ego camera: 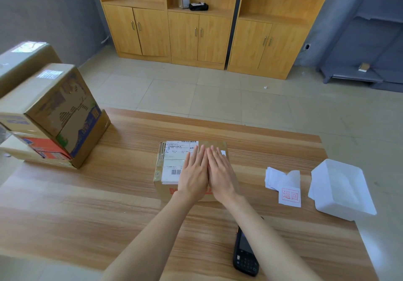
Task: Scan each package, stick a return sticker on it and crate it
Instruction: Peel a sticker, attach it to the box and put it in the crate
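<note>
The package (163,191) is sitting in the middle of the desk (109,193), and its long axis seems to be running from near to far, in line with the forearms. A shipping label (174,160) is covering the left part of its top.

Both hands are lying directly on that top. The left hand (194,176) and the right hand (221,176) are pressing down side by side with their inner edges touching. Neither grip is holding anything: the fingers (192,158) are lying straight and flat. A small white edge (222,152) is showing just beyond the right fingertips, but whether it is a return sticker being smoothed down cannot be told.

With the package lying straight under both palms, neither hand is nearer to it. Lifting it is likely calling for the hands to part to its left and right sides.

To the right of the package, a return sticker (290,195) with a red stamp is lying beside a small pile of white slips (272,177), and a white tray (340,189) is sitting further right. The scanner (245,256) is lying near, partly under the right forearm. All of these are on the right hand's side. Stacked cartons (56,115) are standing at the far left. No crate is showing plainly.
</note>
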### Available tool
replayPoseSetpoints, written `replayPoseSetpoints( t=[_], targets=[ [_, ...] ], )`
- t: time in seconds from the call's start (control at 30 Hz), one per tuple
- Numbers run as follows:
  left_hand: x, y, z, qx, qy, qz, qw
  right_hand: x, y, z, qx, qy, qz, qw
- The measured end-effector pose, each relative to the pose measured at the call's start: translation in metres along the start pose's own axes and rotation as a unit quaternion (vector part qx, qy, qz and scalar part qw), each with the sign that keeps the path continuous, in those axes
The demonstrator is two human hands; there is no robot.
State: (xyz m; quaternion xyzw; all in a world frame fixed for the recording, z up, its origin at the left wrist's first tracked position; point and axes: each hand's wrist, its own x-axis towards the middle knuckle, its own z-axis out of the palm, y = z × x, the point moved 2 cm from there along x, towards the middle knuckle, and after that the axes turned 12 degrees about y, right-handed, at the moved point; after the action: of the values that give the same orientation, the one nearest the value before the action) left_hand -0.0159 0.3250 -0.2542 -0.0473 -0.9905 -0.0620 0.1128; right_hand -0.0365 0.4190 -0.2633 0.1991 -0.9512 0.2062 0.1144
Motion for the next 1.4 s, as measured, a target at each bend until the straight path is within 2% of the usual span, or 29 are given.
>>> replayPoseSetpoints(
  t=[0.23, 0.57, 0.73, 0.87, 0.97, 1.1, 1.23, 1.3, 1.4],
  targets=[
    [0.002, 0.000, -0.002, -0.010, -0.034, -0.021, 0.999, 0.001, 0.006, 0.005, -0.022, -0.008, 0.007, 1.000],
    [-0.002, -0.024, 0.005, -0.003, -0.013, -0.055, 0.998, -0.007, 0.027, -0.008, -0.047, -0.003, 0.075, 0.996],
    [-0.002, -0.026, 0.008, 0.000, -0.014, -0.060, 0.998, -0.007, 0.029, -0.009, -0.047, -0.015, 0.083, 0.995],
    [0.000, -0.027, 0.004, -0.024, -0.006, -0.072, 0.997, -0.004, 0.027, -0.011, 0.013, 0.002, 0.112, 0.994],
    [0.004, -0.039, -0.002, -0.034, 0.011, -0.141, 0.989, 0.002, 0.026, -0.015, 0.130, 0.010, 0.207, 0.970],
    [0.002, -0.072, -0.007, -0.099, 0.039, -0.276, 0.955, 0.013, 0.031, -0.008, 0.241, -0.006, 0.346, 0.907],
    [-0.004, -0.102, -0.006, -0.286, 0.044, -0.436, 0.852, 0.014, 0.031, -0.001, 0.261, -0.026, 0.383, 0.886],
    [-0.007, -0.109, -0.002, -0.339, 0.019, -0.465, 0.817, 0.013, 0.028, -0.002, 0.268, -0.028, 0.395, 0.878],
    [-0.011, -0.111, 0.005, -0.411, 0.010, -0.466, 0.783, 0.012, 0.024, -0.002, 0.273, -0.034, 0.406, 0.871]
  ],
)
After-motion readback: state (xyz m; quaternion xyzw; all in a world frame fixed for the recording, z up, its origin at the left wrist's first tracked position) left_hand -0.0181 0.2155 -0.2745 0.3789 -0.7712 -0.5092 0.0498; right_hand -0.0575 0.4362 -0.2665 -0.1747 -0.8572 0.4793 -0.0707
